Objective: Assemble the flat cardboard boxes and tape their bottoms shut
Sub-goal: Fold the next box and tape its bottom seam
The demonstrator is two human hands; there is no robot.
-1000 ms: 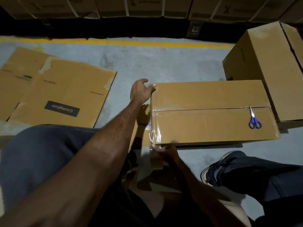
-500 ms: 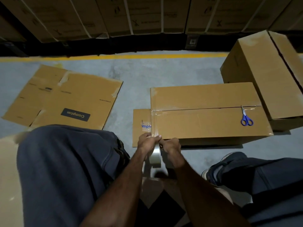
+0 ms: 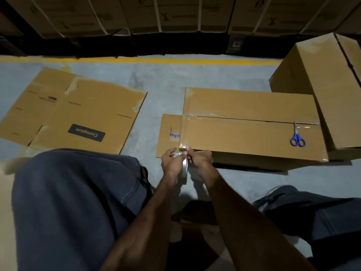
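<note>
An assembled cardboard box [image 3: 252, 132] lies on the floor with its taped bottom flaps facing up. Clear tape runs along the middle seam and down the left edge. At the box's near left corner my left hand [image 3: 172, 163] grips a roll of clear tape [image 3: 184, 169]. My right hand [image 3: 199, 158] pinches the tape where it leaves the roll, right at the box corner. Blue-handled scissors [image 3: 297, 138] lie on the box's right end.
A flat cardboard sheet marked Crompton [image 3: 78, 114] lies on the floor to the left. A second assembled box [image 3: 328, 85] stands at the right, touching the first. Strapped cartons [image 3: 175, 14] line the far side behind a yellow floor line. My knees frame the near floor.
My left hand left the box's far left corner and came down to the near corner to hold the tape roll. Both hands now meet there, slightly higher than half a second ago.
</note>
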